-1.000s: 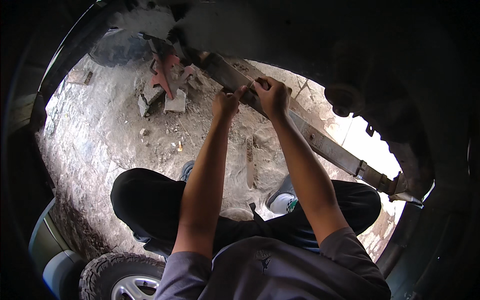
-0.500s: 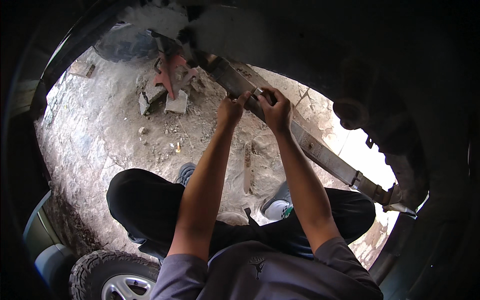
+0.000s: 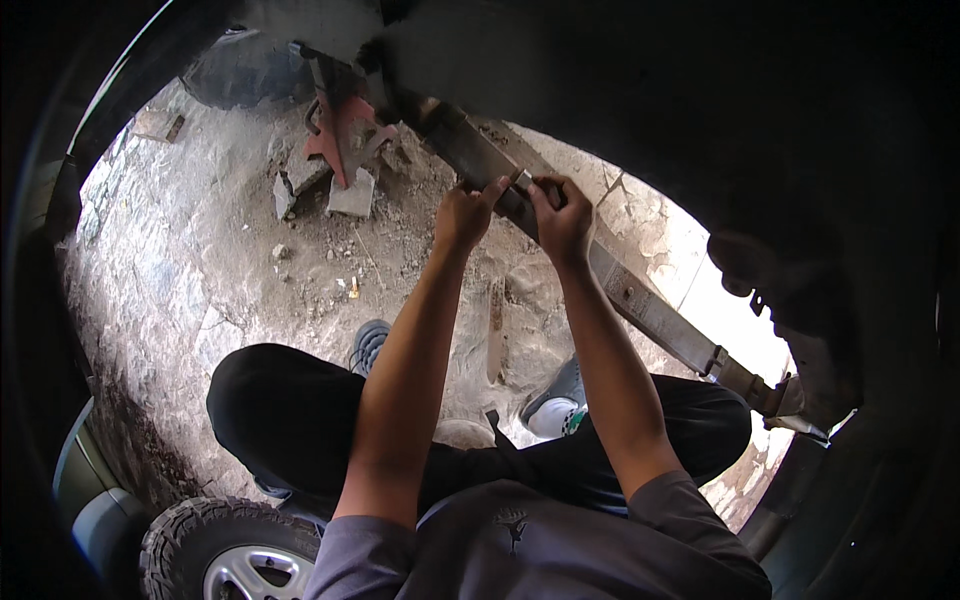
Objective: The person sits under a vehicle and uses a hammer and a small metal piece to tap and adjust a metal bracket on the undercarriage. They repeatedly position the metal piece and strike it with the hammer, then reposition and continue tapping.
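A long rusty leaf spring [image 3: 655, 305] runs slantwise under the dark vehicle body, from the upper middle down to the right. Both hands are at its upper part. My left hand [image 3: 464, 217] is closed, its thumb and finger pressed together against the spring's near edge; what they grip, if anything, is hidden. Beside it, my right hand [image 3: 564, 222] is closed in a pinch on a small shiny metal piece [image 3: 523, 178], whose exact kind I cannot make out. The fingertips of the two hands nearly meet at that piece.
A red stand [image 3: 345, 138] rests on broken blocks [image 3: 350, 194] at the upper left. A wheel with a knobby tyre [image 3: 185, 535] lies at the lower left. Between my feet is a narrow rusty bar [image 3: 496, 330] on the dirt floor. The vehicle's dark underside hangs overhead.
The view has shifted slightly. Both hands stay at the same part of the leaf spring; the right hand's fingers have shifted a little, and the shiny metal piece shows more clearly.
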